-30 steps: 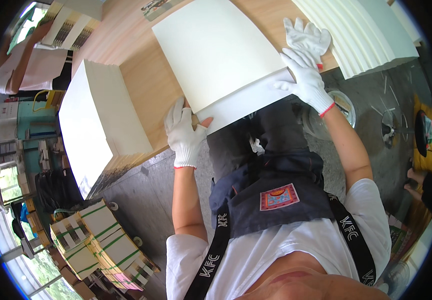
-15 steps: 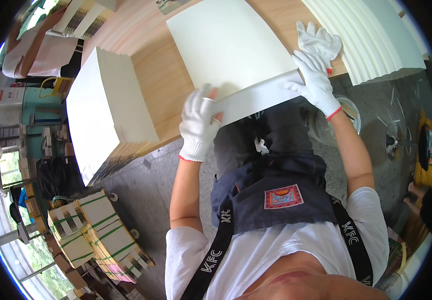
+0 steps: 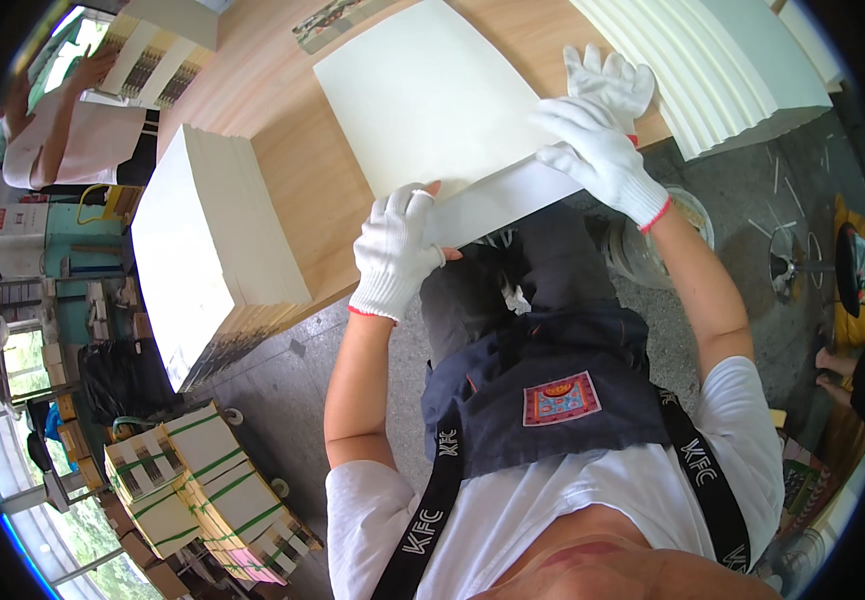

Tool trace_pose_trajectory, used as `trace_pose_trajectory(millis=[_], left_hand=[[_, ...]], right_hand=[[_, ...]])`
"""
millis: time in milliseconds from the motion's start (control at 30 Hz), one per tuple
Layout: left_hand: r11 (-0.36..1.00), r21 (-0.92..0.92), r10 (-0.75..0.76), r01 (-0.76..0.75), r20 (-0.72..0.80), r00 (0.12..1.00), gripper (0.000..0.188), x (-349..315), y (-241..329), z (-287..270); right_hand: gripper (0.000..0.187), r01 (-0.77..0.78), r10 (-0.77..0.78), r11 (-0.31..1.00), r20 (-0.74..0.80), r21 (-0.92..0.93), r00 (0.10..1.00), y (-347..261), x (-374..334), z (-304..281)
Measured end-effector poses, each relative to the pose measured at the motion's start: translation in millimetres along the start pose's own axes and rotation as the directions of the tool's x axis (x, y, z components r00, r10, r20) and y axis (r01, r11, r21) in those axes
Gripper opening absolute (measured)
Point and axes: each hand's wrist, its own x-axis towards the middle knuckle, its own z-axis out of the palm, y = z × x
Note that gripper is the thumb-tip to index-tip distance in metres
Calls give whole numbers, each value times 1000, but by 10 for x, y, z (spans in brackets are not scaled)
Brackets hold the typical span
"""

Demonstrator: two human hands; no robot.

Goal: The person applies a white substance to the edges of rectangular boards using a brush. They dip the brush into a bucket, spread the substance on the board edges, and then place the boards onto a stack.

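A large white sheet [image 3: 432,95] lies on the wooden table in front of me. Along its near edge runs a paler white strip [image 3: 502,203] that overhangs the table; whether it is part of the sheet or separate I cannot tell. My left hand [image 3: 395,248], in a white glove with bare thumb and index tips, grips the strip's left end, its thumb towards me. At the sheet's near right corner, my gloved right hand [image 3: 607,160] lies with fingers stretched out over the surface. Just beyond it rests a loose white glove [image 3: 609,85] with a red cuff.
Tall stacks of white sheets stand on the left [image 3: 217,240] and right [image 3: 697,70] of the wooden table [image 3: 302,150]. A clear bucket [image 3: 642,255] is under the table edge. Strapped bundles [image 3: 217,480] sit on a cart, lower left. Another person [image 3: 82,140] handles a stack, far left.
My right hand has slid left onto the sheet, away from its outer corner. My left hand stays at the strip's left end, its fingers more closed. The view has shifted slightly.
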Motion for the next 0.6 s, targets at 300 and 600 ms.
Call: trace_pose_trajectory(millis=[300, 600], left_hand=[[999, 36, -13, 9, 92, 996, 82, 54, 10, -101], [964, 258, 66, -58, -21, 998, 47, 37, 184, -2]], right_hand=[[36, 14, 36, 996, 540, -87, 841, -220, 713, -176], [55, -38, 172, 974, 622, -222, 764, -199, 876, -153]])
